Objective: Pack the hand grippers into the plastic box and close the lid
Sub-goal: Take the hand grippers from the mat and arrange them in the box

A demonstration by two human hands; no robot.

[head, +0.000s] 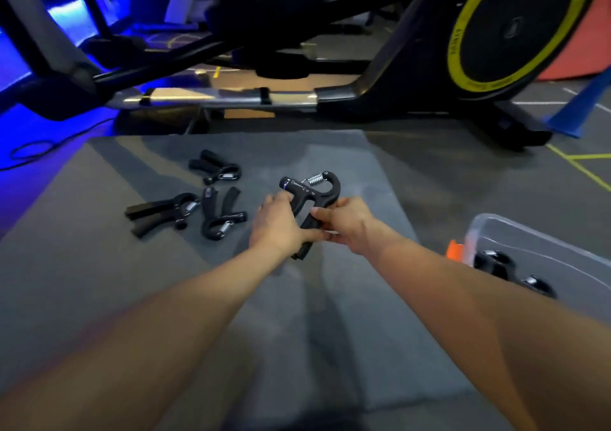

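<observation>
While three black hand grippers lie loose on the grey mat (139,298) in the left middle of the frame, both hands hold a fourth hand gripper (309,199) at the centre, spring end pointing up. The left hand (276,224) curls round one handle, and the right hand (344,222) pinches the other handle. The loose ones are the far gripper (215,168), the left gripper (162,212) and the middle gripper (221,214). The clear plastic box (542,242) sits at the right edge, lid off, with black grippers already inside. An exercise machine (363,77) fills the top.
</observation>
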